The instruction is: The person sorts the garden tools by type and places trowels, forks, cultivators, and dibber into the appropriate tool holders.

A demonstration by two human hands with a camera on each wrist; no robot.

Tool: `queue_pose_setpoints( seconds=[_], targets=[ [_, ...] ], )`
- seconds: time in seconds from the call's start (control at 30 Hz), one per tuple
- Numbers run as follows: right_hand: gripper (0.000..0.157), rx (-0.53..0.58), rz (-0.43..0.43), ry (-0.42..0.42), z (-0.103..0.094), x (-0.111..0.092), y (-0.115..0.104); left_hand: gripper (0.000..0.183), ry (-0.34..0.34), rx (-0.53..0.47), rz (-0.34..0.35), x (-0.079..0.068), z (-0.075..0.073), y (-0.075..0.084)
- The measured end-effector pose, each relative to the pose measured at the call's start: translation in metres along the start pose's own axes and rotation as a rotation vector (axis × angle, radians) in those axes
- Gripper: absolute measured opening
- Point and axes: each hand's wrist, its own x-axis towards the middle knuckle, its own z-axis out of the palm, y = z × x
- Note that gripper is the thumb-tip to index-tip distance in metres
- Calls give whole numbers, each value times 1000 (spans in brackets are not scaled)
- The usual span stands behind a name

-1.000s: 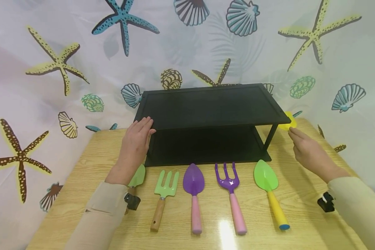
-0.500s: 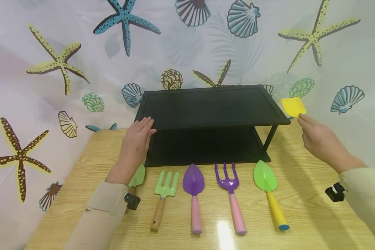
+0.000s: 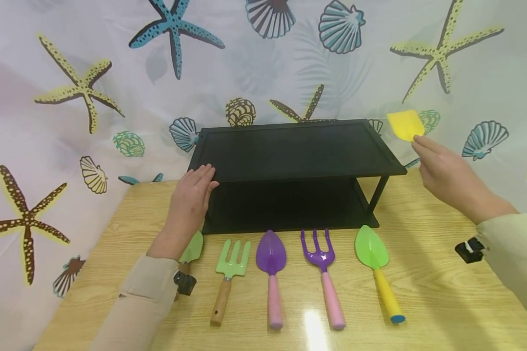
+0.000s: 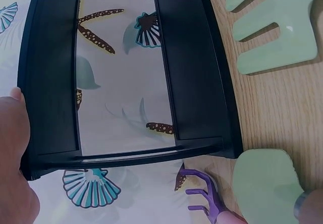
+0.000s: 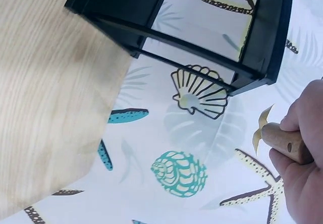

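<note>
My right hand holds a yellow-bladed hand shovel up beside the black two-tier rack, above its right end. The right wrist view shows thumb and fingers around its wooden handle. My left hand rests with extended fingers on the rack's upper board at the front left corner. In front of the rack lie a pale green trowel, partly behind my left arm, a pale green hand fork, a purple trowel, a purple hand fork and a bright green trowel.
A wooden table carries the rack and tools. Another purple fork shows past the rack's left end in the left wrist view. A cloth printed with starfish and shells hangs behind and at both sides.
My right hand has lifted the yellow shovel from behind the rack's right end, moving up and slightly right. The left hand has stayed on the rack's corner.
</note>
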Motion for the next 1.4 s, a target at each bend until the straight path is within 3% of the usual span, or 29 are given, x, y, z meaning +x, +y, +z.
queue_pose_setpoints(
  seconds=[0.53,0.77,1.03,1.4],
  targets=[
    [44,-3,-85,-45,11,45,-48,43,5,-2,-1,-2,1,-1],
    [46,1,-15,-193,18,59,-58,43,-10,-9,-9,-2,1,-1],
    [41,-26,34,-288,28,72,-63,43,-13,-8,-17,-3,3,-1],
    [39,-23,95,-319,38,79,-60,44,-16,-18,-32,-2,3,0]
  ],
)
